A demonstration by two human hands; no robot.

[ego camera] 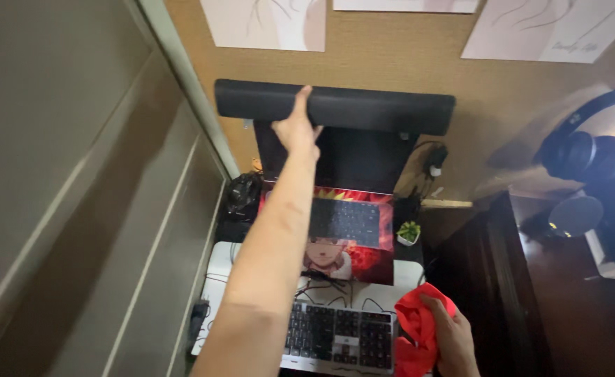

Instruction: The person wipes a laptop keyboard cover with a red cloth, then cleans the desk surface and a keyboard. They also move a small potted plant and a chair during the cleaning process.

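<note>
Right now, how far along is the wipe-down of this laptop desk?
Nothing shows as finished; no wiped patch can be told from the rest. In hand: the left hand reaches up and touches the long black pad lying across the top of the open laptop, while the right hand grips a red cloth beside the keyboard. The cloth touches neither laptop nor keyboard, so both appear left to do.

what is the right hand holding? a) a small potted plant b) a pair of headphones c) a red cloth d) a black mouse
c: the right hand is closed around a bunched red cloth beside the keyboard, while the left hand reaches up to the long black bar above the laptop.
</note>
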